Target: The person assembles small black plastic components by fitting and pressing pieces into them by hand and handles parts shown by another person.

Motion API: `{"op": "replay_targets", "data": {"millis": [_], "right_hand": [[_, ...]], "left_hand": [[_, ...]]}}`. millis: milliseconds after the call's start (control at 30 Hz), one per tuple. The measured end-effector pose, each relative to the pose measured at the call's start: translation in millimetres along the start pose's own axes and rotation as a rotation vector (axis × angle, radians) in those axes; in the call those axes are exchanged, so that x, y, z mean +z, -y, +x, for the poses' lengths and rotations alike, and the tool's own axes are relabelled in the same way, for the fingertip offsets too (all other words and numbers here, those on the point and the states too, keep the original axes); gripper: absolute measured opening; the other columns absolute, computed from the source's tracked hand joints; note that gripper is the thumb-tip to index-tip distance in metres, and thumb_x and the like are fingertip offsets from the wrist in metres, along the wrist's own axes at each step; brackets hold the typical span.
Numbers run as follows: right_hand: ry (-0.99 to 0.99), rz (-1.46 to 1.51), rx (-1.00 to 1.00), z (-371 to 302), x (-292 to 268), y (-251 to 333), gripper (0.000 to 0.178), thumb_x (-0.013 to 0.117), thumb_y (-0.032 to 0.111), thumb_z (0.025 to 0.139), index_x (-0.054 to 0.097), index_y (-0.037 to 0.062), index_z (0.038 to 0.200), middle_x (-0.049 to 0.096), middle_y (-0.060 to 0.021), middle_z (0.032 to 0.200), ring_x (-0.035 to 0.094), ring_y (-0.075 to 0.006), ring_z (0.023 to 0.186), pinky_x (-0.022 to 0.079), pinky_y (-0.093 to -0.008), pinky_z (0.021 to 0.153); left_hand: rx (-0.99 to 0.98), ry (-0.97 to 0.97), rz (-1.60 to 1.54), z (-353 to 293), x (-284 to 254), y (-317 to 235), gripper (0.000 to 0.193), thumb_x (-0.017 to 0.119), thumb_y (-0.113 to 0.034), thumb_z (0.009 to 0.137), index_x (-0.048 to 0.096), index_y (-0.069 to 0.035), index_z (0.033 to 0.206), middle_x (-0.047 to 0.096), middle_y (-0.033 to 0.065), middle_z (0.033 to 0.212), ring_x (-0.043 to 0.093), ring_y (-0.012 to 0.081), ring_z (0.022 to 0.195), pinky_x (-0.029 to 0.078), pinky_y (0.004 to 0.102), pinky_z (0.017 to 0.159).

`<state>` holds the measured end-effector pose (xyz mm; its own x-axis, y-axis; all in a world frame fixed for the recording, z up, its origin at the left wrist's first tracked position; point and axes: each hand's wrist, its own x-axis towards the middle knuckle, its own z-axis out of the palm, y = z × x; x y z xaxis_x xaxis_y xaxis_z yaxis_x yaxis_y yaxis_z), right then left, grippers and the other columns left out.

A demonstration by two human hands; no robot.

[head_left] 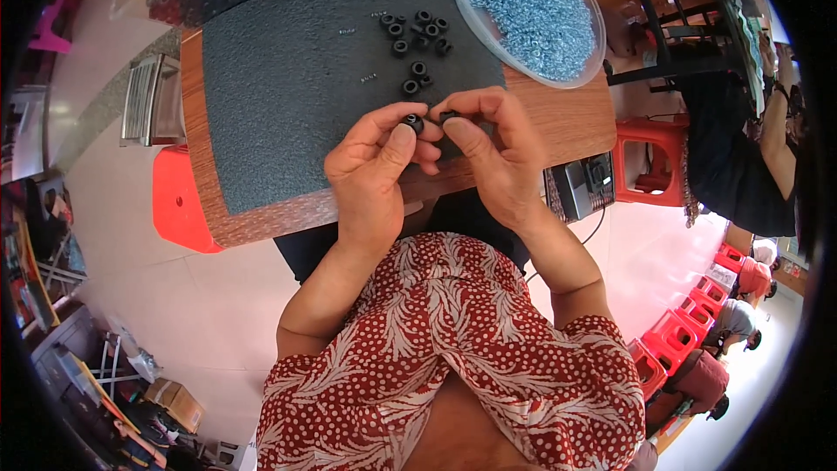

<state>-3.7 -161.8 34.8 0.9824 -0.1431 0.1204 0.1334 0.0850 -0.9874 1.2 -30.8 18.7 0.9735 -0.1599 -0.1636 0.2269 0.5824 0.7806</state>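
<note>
Above the near edge of the dark mat (279, 113), my two hands are close together. My left hand (375, 157) pinches a small black round plastic piece (412, 124) with a hole in it, between thumb and fingers. My right hand (497, 148) pinches another small black piece (448, 116), mostly covered by thumb and forefinger. Just beyond my hands lies a loose group of small black ring-like plastic pieces (418, 68). A few tiny coil springs (369, 78) lie on the mat to their left.
A round clear tray (598, 52) full of tiny shiny bluish pieces stands at the far right. At the far left is a clear bin (139, 4) of black pieces. Red stools (649, 157) flank the wooden table (571, 113). Other people sit or work to the right.
</note>
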Motion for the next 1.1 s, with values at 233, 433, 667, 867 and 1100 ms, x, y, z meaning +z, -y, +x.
{"op": "replay_targets", "data": {"millis": [233, 433, 667, 867, 1100], "right_hand": [[0.173, -0.534, -0.301, 6, -13, 6, 0.015, 0.064, -0.001, 0.074, 0.061, 0.0013, 0.088, 0.059, -0.0061, 0.084, 0.054, -0.0195, 0.082, 0.044, -0.0284, 0.068], [0.146, -0.416, -0.170, 5, -17, 6, 0.015, 0.065, 0.000, 0.072, 0.061, 0.0017, 0.087, 0.058, -0.0049, 0.082, 0.052, -0.0212, 0.078, 0.043, -0.0302, 0.069], [0.107, -0.367, -0.153, 1, -16, 3, 0.010, 0.061, -0.004, 0.077, 0.058, 0.0012, 0.085, 0.056, -0.0076, 0.082, 0.052, -0.0204, 0.077, 0.043, -0.0290, 0.065], [0.194, -0.387, -0.206, 4, -26, 4, 0.011, 0.059, -0.004, 0.079, 0.058, -0.0003, 0.090, 0.056, -0.0078, 0.084, 0.056, -0.0197, 0.078, 0.044, -0.0269, 0.067], [0.200, -0.157, 0.062, 3, -24, 13, 0.009, 0.061, -0.002, 0.082, 0.061, -0.0013, 0.091, 0.058, -0.0050, 0.085, 0.058, -0.0103, 0.079, 0.047, -0.0227, 0.069]], "left_hand": [[0.005, -0.008, 0.124, -6, 2, 2, 0.020, 0.055, -0.009, 0.090, 0.060, 0.001, 0.107, 0.064, 0.0060, 0.082, 0.057, 0.0082, 0.069, 0.048, 0.0204, 0.064], [0.008, 0.031, 0.174, -7, 1, 2, 0.021, 0.056, -0.010, 0.090, 0.061, 0.000, 0.107, 0.064, 0.0044, 0.081, 0.058, 0.0075, 0.070, 0.047, 0.0195, 0.064], [0.004, 0.065, 0.181, -7, 0, 2, 0.021, 0.056, -0.010, 0.090, 0.061, -0.001, 0.108, 0.064, 0.0049, 0.086, 0.058, 0.0074, 0.071, 0.048, 0.0193, 0.064], [-0.033, 0.075, 0.150, -8, -2, 0, 0.022, 0.056, -0.008, 0.089, 0.057, 0.001, 0.109, 0.063, 0.0063, 0.089, 0.058, 0.0081, 0.072, 0.048, 0.0193, 0.064], [0.000, 0.099, 0.183, -7, -1, 0, 0.022, 0.057, -0.007, 0.089, 0.057, 0.001, 0.109, 0.063, 0.0055, 0.089, 0.057, 0.0074, 0.072, 0.048, 0.0187, 0.064]]}}
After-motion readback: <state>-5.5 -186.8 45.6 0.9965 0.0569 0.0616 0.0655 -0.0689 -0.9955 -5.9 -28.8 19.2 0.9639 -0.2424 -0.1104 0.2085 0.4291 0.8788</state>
